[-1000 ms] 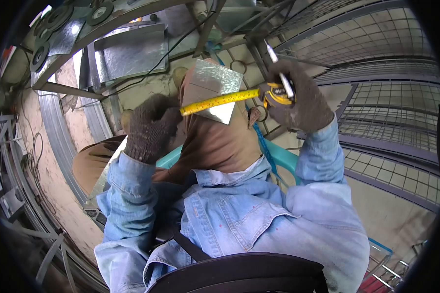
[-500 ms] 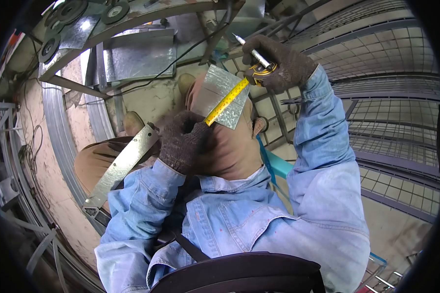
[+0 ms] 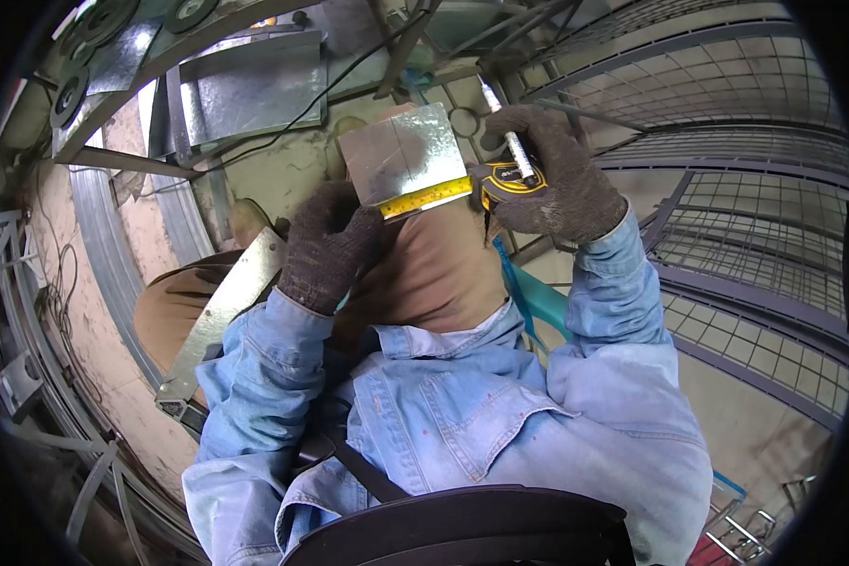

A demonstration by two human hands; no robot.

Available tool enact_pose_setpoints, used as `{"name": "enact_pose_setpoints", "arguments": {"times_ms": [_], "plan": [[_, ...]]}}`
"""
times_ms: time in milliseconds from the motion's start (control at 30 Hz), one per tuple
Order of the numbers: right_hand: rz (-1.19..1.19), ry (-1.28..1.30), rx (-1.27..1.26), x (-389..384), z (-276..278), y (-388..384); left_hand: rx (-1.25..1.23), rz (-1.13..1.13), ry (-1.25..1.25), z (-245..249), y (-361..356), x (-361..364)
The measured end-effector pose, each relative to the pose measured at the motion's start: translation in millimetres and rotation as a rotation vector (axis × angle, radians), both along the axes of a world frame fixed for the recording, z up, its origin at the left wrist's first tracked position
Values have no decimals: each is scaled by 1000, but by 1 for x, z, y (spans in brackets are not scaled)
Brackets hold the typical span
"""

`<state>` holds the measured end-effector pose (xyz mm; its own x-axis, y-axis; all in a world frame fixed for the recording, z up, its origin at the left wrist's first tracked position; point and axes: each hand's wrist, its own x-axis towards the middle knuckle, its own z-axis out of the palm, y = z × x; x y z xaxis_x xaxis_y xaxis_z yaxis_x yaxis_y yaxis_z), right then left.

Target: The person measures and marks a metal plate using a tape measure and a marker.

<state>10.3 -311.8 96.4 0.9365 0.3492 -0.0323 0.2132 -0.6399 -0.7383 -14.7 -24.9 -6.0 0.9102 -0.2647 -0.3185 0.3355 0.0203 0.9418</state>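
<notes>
Find the plate (image 3: 401,156) between the hands and a little beyond, over the bent leg (image 3: 434,283), bright face up. Judge the left hand (image 3: 326,245) the nearer: right at the plate's near left corner, perhaps touching, but too dark in the glove to be sure. Count the right hand (image 3: 575,179) the farther, set off from the near right corner by the case (image 3: 496,180) in its palm.

Read the plate as slightly longer from side to side than from near to far, with some doubt from the bent view. Runs, on that long axis, roughly from hand to hand, turned a little so as to put the right end farther from the body. Tapers to no tip; shows four plain corners. Follow the blade (image 3: 426,198) along the near edge, almost parallel, from the left fingers to the case. Cannot tell from this angle about contact between blade and plate.

See the left hand narrow, pinched at the free end of the blade. See the right hand wrapped about the case and holding the marker (image 3: 517,153) too. Slants, this marker, away from the body and somewhat leftward, beyond the plate's right edge. Note also the strip (image 3: 222,311), slanting over the other leg just beside the left hand.
</notes>
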Motion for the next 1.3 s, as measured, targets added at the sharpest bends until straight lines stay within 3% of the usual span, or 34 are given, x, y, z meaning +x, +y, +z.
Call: {"name": "enact_pose_setpoints", "arguments": {"times_ms": [200,500,667,1067,1300], "plan": [[-9,144,61,3,5,4,-80,-11,70,-4,4,0],[66,-36,-15,-2,-1,2,-94,-59,72,-6,11,2],[47,4,-11,-3,3,4,-35,-49,47,-3,10,2],[16,26,-36,-16,2,5,-160,-3,290,7,11,2],[-6,51,-7,-18,-4,5,-128,-108,283,-7,16,4]]}}
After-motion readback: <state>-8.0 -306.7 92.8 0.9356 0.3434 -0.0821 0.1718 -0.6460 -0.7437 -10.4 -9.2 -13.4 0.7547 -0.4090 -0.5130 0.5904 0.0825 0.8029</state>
